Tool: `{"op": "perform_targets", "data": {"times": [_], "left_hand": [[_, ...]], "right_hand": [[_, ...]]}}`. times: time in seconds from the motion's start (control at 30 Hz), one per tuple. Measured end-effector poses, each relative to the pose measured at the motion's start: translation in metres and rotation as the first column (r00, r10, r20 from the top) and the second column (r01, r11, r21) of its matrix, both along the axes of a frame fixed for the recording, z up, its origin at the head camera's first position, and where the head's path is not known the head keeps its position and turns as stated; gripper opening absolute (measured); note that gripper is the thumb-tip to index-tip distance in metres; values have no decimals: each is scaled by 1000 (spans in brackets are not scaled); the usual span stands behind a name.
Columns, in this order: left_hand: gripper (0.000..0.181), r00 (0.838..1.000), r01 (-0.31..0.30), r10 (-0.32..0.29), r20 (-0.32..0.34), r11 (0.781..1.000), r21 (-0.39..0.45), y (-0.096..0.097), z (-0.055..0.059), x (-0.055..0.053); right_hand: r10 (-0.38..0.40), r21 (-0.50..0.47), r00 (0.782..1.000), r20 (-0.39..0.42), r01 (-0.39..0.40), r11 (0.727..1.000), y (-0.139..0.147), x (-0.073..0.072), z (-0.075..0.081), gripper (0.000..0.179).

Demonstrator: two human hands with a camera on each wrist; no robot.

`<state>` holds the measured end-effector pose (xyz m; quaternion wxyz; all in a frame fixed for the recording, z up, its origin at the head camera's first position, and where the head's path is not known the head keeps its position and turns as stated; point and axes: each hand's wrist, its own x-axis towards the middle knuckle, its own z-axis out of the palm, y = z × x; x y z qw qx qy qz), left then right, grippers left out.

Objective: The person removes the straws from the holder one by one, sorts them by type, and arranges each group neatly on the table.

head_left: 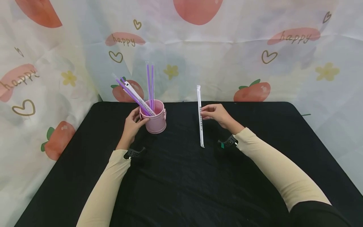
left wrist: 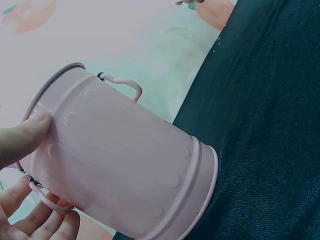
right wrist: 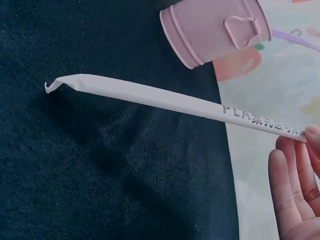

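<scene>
A small pink metal bucket (head_left: 156,124) with side handles stands near the back edge of the table. My left hand (head_left: 134,123) holds it by the left side, thumb on the wall near the rim and fingers by one handle (left wrist: 50,201). Several wrapped straws (head_left: 150,85) rise from the bucket, some purple in clear sleeves, one in white paper leaning left. To the right of the bucket, my right hand (head_left: 216,114) pinches a white paper-wrapped straw (right wrist: 150,97) around its middle. That straw is nearly upright in the head view, with printed lettering along its wrapper.
Black cloth covers the table (head_left: 175,183). Behind and on the left hangs a pale curtain (head_left: 204,63) printed with fruit, hearts and the word "happy". Dark straps (head_left: 135,153) circle both wrists, over cream sleeves (head_left: 99,192).
</scene>
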<state>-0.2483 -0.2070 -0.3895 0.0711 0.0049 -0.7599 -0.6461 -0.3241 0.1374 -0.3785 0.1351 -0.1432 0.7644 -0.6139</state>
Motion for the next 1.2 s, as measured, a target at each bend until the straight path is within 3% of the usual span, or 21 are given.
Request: {"op": "perform_targets", "data": {"times": [0.13, 0.43, 0.67, 0.93, 1.2], "left_hand": [[66, 1000, 4, -4, 6, 1000, -23, 5, 11, 8], [66, 1000, -2, 2, 3, 1000, -30, 4, 11, 7], [66, 1000, 6, -6, -12, 1000, -12, 4, 11, 8], [66, 1000, 6, -6, -17, 1000, -5, 4, 10, 7], [66, 1000, 1, -1, -3, 1000, -1, 5, 13, 8]], "right_hand": [[-24, -20, 999, 45, 25, 1000, -1, -5, -2, 35], [-76, 12, 987, 138, 75, 997, 1, -17, -9, 36], [-79, 62, 973, 218, 67, 996, 2, -29, -18, 39], [-85, 121, 964, 252, 56, 991, 2, -39, -30, 36], [-121, 185, 956, 267, 73, 980, -3, -39, -35, 36]]}}
